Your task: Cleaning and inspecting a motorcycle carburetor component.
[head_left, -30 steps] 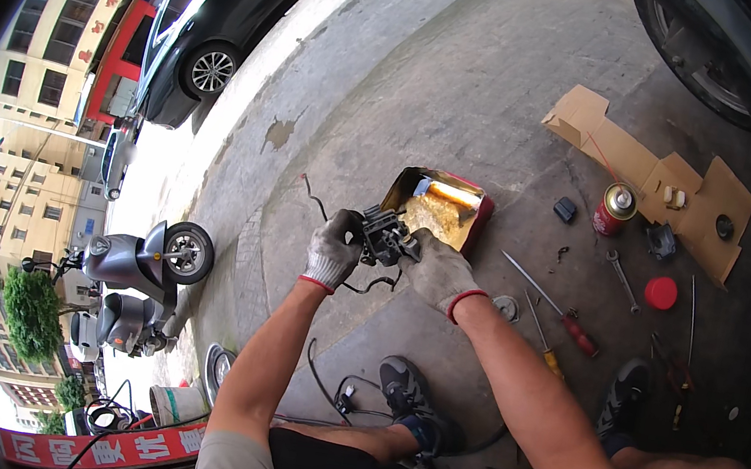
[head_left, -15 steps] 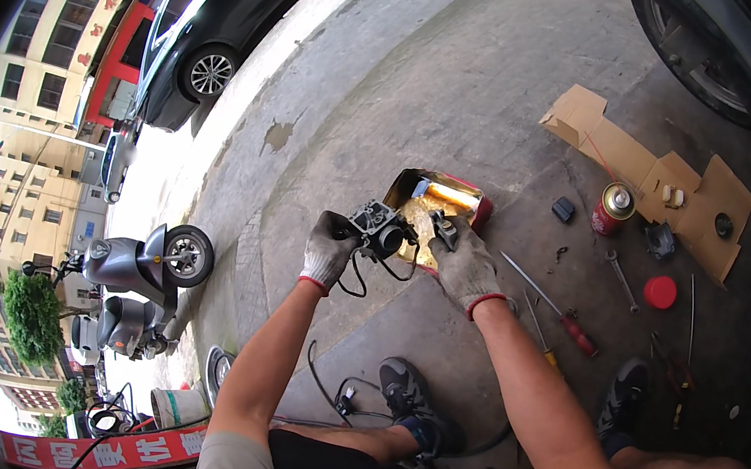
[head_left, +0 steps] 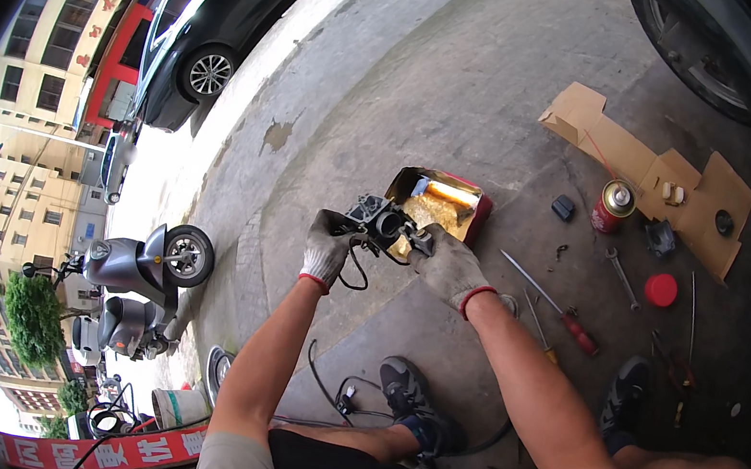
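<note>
My left hand (head_left: 328,249), in a grey work glove with a red cuff, is closed around the left side of a carburetor (head_left: 379,222). Its round bore faces up toward me, and a black hose (head_left: 352,275) loops down below it. My gloved right hand (head_left: 449,263) pinches a small dark part (head_left: 420,241) at the carburetor's right side. Whether that part is joined to the body I cannot tell. Just beyond both hands lies an open red metal tin (head_left: 483,214) with yellowish liquid in it.
Right of the tin are a spray can (head_left: 613,208), flattened cardboard (head_left: 633,166), a wrench (head_left: 622,277), a red cap (head_left: 660,291) and a red-handled screwdriver (head_left: 566,321). A vehicle wheel (head_left: 694,54) stands at the upper right. Black cable (head_left: 342,395) lies near my left shoe (head_left: 410,390).
My right hand has moved left and slightly down, bringing the small dark part against the carburetor. The carburetor has tilted slightly in my left hand, and more of the tin's inside shows.
</note>
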Motion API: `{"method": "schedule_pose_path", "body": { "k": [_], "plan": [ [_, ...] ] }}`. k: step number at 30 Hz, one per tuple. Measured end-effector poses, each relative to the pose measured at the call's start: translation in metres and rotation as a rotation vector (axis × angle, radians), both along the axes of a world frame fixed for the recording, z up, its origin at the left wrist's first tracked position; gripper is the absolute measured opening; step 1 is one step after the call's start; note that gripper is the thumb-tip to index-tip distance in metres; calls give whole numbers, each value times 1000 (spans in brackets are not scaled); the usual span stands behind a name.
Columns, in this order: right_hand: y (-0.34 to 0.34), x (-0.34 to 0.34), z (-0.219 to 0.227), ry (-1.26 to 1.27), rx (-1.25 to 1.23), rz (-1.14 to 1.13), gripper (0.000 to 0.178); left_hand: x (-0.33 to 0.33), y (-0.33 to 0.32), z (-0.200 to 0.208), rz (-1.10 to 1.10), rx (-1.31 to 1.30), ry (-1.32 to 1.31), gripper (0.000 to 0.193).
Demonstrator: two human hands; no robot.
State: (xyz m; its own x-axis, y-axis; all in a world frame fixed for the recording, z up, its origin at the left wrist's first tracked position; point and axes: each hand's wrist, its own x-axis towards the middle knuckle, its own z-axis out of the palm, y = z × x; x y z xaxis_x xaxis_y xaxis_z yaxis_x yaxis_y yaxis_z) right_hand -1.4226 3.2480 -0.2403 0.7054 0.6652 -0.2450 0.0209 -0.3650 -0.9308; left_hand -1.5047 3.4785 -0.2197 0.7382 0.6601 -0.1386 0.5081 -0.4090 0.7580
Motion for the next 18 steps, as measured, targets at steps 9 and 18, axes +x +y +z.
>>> {"method": "schedule_pose_path", "body": {
  "k": [9,18],
  "plan": [
    [11,2,-3,-6,-44,31,44,-2,11,-17,-40,71,51,35],
    [15,2,-16,-15,-37,7,42,-1,7,-15,-34,16,38,35]
  ]
}}
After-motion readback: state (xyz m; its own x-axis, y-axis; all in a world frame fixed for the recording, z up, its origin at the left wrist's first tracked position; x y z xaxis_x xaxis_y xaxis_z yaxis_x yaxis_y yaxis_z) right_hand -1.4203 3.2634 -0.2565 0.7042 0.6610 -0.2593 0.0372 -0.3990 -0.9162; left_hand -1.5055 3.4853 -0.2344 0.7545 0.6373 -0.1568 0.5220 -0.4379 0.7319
